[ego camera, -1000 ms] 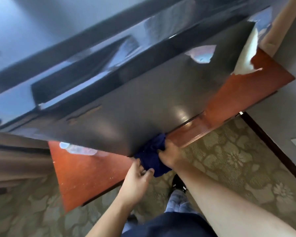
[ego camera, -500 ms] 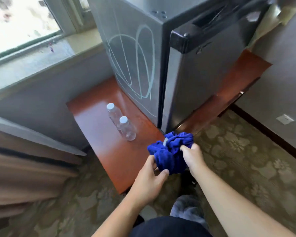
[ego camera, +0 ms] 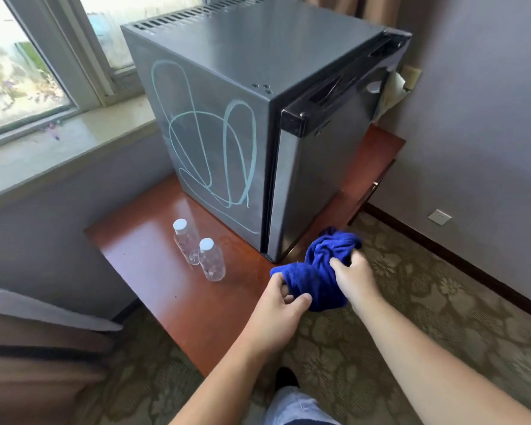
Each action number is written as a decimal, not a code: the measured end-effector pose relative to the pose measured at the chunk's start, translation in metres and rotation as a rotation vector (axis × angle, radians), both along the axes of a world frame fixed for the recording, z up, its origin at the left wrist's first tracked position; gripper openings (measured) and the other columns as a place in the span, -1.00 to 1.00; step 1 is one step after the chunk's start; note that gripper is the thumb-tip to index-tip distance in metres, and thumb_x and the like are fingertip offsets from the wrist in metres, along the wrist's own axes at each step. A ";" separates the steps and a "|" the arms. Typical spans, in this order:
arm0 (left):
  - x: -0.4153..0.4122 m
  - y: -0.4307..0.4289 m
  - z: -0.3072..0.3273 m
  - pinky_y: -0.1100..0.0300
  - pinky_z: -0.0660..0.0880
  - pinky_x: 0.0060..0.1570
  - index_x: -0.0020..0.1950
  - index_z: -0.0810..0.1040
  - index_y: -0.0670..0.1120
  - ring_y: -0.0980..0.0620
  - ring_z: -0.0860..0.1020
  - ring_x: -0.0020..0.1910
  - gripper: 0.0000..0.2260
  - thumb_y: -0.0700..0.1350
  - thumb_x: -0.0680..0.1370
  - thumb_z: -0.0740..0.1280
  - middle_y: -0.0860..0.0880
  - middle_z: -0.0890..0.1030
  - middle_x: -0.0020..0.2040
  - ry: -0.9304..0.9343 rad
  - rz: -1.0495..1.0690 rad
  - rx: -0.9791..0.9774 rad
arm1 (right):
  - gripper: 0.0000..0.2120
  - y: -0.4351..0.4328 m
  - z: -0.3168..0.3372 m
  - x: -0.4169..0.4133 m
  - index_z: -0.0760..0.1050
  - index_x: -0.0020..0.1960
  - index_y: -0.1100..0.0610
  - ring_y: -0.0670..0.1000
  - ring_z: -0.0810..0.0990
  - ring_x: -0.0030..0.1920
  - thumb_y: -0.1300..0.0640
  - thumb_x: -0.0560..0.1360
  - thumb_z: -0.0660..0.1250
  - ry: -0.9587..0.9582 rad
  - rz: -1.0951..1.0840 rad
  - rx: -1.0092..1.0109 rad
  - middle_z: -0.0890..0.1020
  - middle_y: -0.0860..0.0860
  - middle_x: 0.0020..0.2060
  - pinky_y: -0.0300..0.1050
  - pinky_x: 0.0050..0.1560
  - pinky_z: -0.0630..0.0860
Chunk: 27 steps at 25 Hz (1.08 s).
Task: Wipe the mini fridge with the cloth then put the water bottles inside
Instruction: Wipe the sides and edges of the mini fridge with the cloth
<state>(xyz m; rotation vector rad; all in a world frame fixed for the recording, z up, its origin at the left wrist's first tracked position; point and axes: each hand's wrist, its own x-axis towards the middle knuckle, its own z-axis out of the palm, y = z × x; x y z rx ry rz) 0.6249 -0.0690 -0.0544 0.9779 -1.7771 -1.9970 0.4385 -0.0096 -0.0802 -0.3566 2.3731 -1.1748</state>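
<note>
My left grip (ego camera: 276,314) pinches the lower left corner of the bunched blue cloth (ego camera: 318,282), and my right grip (ego camera: 354,277) clutches its top. Just beyond them stands the fridge (ego camera: 258,87), its side scrawled with pale loops. Left of my grips, two water bottles (ego camera: 211,260) stand upright on the bench (ego camera: 141,256).

blue cloth (ego camera: 322,271), scribbled grey mini fridge (ego camera: 227,96)

Fluffy cloth (ego camera: 322,271); glossy wooden table (ego camera: 141,250).
</note>
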 end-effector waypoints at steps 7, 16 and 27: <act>-0.065 -0.032 -0.015 -0.09 0.54 -0.11 0.19 0.47 -0.05 0.03 0.61 -0.12 -0.70 -0.08 0.48 0.36 -0.10 0.71 0.03 -0.088 0.005 0.037 | -0.75 -0.027 -0.023 -0.098 0.59 0.22 0.07 0.20 0.64 0.11 0.05 0.57 0.33 -0.015 0.100 0.116 0.69 0.10 0.07 0.11 0.16 0.58; -0.164 -0.067 -0.017 0.10 0.57 0.06 0.19 0.41 -0.15 0.05 0.67 0.08 -0.77 -0.21 0.56 0.34 -0.15 0.68 0.07 -0.143 0.106 0.126 | -0.65 -0.123 -0.077 -0.240 0.57 0.27 0.28 0.34 0.59 0.19 0.18 0.52 0.35 0.122 0.347 0.312 0.60 0.35 0.19 0.09 0.17 0.50; -0.124 -0.056 -0.027 0.15 0.55 0.07 0.15 0.44 -0.13 0.03 0.62 0.00 -0.82 -0.27 0.59 0.34 -0.07 0.65 -0.01 -0.187 0.137 0.144 | -0.74 -0.082 -0.089 -0.134 0.60 0.20 0.21 0.15 0.55 0.21 0.31 0.53 0.34 -0.004 0.545 0.226 0.59 0.17 0.17 -0.14 0.13 0.35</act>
